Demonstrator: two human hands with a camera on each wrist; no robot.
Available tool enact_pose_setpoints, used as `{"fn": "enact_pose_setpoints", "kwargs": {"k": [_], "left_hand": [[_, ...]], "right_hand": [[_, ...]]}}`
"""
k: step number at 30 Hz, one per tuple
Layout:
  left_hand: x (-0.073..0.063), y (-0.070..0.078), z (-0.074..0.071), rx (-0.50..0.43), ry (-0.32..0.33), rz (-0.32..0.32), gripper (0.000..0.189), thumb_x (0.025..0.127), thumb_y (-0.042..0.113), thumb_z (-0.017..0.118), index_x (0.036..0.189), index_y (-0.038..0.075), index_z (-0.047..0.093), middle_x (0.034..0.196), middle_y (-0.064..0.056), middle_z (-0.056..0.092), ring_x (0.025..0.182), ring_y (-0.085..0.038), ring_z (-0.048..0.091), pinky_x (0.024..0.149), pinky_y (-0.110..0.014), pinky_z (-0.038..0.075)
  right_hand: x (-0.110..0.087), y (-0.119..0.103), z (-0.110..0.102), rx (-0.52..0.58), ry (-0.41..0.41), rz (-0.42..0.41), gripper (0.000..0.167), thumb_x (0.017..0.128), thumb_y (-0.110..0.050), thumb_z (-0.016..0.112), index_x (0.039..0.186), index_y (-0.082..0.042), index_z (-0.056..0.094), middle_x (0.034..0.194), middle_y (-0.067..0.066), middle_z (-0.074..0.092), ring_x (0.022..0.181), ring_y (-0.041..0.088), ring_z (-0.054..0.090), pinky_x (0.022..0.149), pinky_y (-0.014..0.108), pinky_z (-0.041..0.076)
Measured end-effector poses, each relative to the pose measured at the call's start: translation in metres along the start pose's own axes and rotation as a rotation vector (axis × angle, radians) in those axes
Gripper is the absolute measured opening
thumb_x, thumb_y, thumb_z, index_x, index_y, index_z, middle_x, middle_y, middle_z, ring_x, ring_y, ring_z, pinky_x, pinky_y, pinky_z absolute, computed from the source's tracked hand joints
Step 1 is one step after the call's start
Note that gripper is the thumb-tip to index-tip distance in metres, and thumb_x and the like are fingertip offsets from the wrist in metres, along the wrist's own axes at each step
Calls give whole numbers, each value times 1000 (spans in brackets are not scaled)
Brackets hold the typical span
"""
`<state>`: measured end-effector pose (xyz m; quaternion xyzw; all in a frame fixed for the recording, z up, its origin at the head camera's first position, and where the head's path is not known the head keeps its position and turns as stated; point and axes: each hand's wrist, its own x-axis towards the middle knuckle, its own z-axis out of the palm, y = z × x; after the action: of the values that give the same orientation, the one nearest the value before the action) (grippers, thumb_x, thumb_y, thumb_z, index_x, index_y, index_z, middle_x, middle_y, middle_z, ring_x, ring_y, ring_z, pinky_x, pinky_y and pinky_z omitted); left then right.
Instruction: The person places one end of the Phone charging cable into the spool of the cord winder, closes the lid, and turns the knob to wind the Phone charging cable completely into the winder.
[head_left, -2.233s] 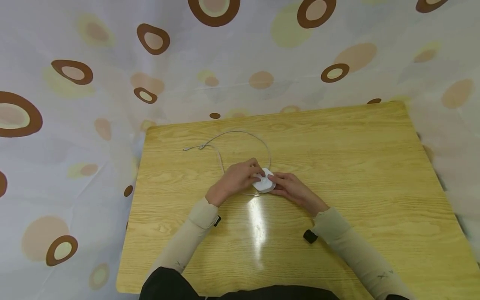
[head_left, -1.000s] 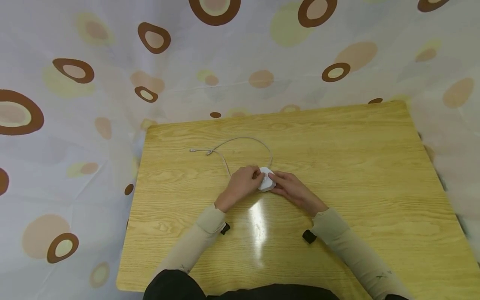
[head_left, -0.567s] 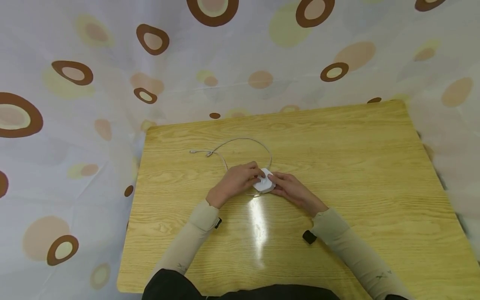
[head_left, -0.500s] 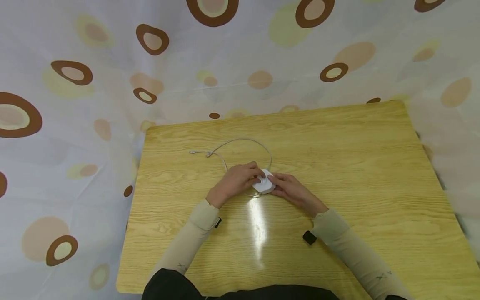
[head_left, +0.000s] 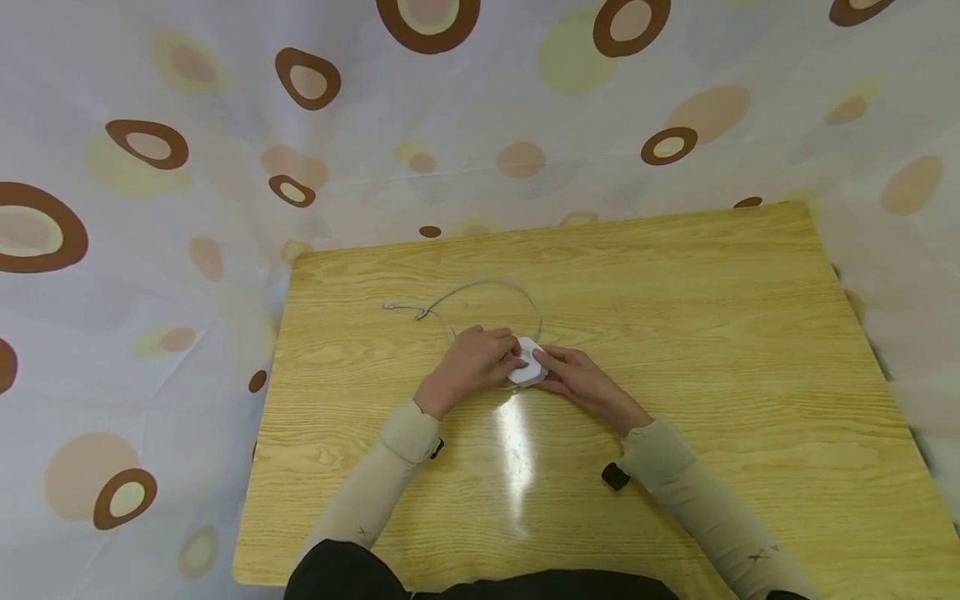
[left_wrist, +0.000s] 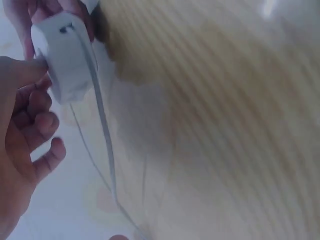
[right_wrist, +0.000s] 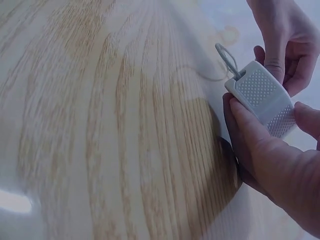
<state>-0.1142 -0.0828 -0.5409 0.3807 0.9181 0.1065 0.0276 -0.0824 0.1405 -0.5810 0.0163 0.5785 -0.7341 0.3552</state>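
A white, many-sided cable winder (head_left: 534,372) is held between both hands over the table's middle. My right hand (head_left: 588,383) grips its right side; the right wrist view shows the winder's (right_wrist: 257,92) dotted sides. My left hand (head_left: 472,367) has its thumb and a fingertip at the face of the winder, where it seems to pinch a part hidden by the fingers. A thin pale cable (head_left: 480,282) loops behind the hands, its plug ends at the left. Seen from the left wrist, the cable (left_wrist: 102,115) runs out of a slot in the winder (left_wrist: 62,75).
A wood-grain table (head_left: 712,333) lies beneath the hands, bearing a bright light reflection at its middle. Behind and to the sides hangs a pale curtain (head_left: 360,150) with brown and yellow oval patterns. Small black wrist cameras (head_left: 615,477) sit under both cuffs.
The cable's loop has shrunk towards me and its ends have shifted right and nearer. My left hand has swung back and forth at the winder's face; my right hand has stayed nearly still.
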Motion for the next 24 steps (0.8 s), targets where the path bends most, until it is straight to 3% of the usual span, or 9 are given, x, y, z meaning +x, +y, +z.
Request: {"fn": "enact_pose_setpoints", "kwargs": {"k": [5,9,11,15,17,19,20,24], "left_hand": [[0,11,12,72,58,-59,24,104,35,67,90,16,72,78,7,70,58,-7,51,61,-27,40],[1,23,18,17,104,-174,25,101,27,66,80,15,69,64,4,66,51,-9,46,56,-27,35],[2,30,19,-83,99,-284,26,101,26,65,77,14,67,62,2,64,50,-10,47,53,-27,36],[4,38,18,-354,73,-566,27,98,28,63,77,13,68,66,0,65,52,-11,51,49,-26,39],[4,39,17,-452,62,-636,29,100,31,63,80,12,72,69,0,68,55,-10,52,51,-25,39],[3,36,15,-486,54,-605,30,103,31,63,84,10,74,71,-2,69,55,-9,51,51,-24,39],[2,33,15,-480,53,-560,29,104,31,62,88,10,75,72,-2,69,56,-8,51,51,-22,39],[-4,20,10,-359,70,-309,19,107,26,64,107,12,76,85,1,69,64,-6,53,56,-20,42]], "right_hand": [[0,2,0,19,6,-3,60,117,-27,40,164,7,25,166,32,33,114,-2,66,99,17,56],[0,4,0,16,18,-7,61,116,-29,43,166,2,25,169,28,32,117,-2,64,99,16,55],[0,6,2,14,23,-15,62,115,-30,45,166,0,25,170,26,31,122,-1,63,101,16,55],[0,8,4,8,30,-27,63,115,-31,46,167,-3,26,170,25,32,134,8,59,103,17,54],[0,9,3,8,39,-26,61,115,-30,45,166,-2,26,169,25,33,135,11,58,102,17,54],[0,10,2,7,46,-25,61,116,-30,44,166,-1,26,169,26,33,133,10,60,101,17,55],[0,9,1,10,47,-26,61,116,-30,43,166,0,26,169,27,33,131,9,60,101,17,55],[1,8,-3,49,41,-27,62,116,-30,41,165,4,24,168,30,31,120,1,64,99,16,55]]}}
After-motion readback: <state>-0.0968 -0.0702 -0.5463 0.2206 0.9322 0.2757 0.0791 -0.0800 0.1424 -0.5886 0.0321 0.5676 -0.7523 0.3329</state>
